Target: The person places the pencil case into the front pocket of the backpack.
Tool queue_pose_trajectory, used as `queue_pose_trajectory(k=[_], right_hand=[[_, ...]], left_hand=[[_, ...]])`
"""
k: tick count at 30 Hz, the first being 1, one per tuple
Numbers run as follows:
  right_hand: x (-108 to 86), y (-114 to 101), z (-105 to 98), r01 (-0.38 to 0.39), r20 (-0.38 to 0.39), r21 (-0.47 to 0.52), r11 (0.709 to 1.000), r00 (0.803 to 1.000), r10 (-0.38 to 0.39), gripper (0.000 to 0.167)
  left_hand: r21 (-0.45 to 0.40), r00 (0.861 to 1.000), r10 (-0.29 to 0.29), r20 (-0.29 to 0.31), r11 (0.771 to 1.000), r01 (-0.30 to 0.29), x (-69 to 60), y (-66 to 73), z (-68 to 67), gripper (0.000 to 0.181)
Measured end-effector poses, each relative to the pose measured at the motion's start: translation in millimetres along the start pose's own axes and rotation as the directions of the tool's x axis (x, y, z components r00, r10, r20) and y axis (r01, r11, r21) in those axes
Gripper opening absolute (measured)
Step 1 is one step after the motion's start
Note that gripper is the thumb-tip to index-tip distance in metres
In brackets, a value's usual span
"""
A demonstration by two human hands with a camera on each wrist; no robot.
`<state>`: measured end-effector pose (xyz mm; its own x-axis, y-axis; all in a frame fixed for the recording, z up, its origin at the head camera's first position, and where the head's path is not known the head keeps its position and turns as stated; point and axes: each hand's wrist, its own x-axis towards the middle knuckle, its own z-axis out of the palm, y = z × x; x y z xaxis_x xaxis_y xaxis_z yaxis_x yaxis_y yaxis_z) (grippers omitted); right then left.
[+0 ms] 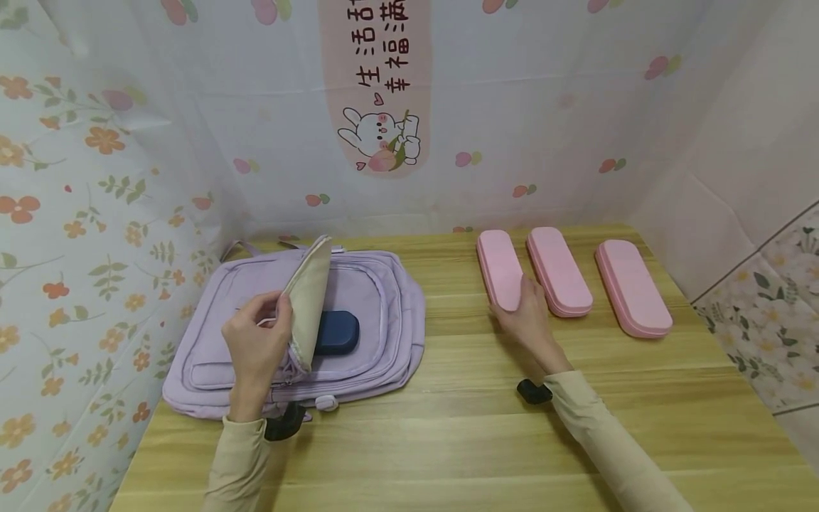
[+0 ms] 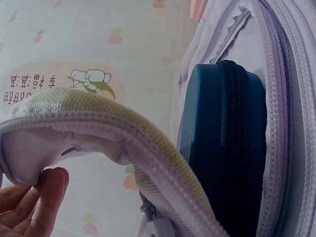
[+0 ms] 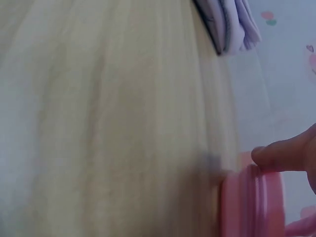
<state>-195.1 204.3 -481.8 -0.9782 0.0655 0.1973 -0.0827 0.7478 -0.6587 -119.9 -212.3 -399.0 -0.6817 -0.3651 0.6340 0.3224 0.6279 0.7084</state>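
A worktop [image 1: 448, 455] with a light yellow-brown wood grain stretches from near to far, a soft pale sheen on its near middle, and meets a creased white far covering [image 1: 544, 121] dotted with pink and red fruit shapes and a pink panel [image 1: 335, 64] bearing dark Chinese characters above a cartoon rabbit [image 1: 376, 131]. On the left hangs a white covering [image 1: 83, 242] printed with orange flowers and green sprigs; on the right, a plain pale surface [image 1: 723, 156] gives way, past a slanting dark line, to a floral patch [image 1: 777, 306].
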Motion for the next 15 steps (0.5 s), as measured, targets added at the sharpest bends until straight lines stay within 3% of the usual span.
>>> queue_pose_trajectory(k=[8, 15], right_hand=[[-4.2, 7, 0, -0.128, 0.032, 0.011, 0.992, 0.991, 0.127, 0.095], [-6.1, 12, 0, -0.132, 0.008, 0.022, 0.991, 0.991, 0.132, 0.093]], left_hand=[[-0.028, 1.0, -0.001, 0.008, 1.0, 0.001, -1.2, -1.4, -0.6, 0.014], [-0.032, 1.0, 0.004, 0.002, 0.999, -0.004, -1.8, -2.8, -0.2, 0.014]])
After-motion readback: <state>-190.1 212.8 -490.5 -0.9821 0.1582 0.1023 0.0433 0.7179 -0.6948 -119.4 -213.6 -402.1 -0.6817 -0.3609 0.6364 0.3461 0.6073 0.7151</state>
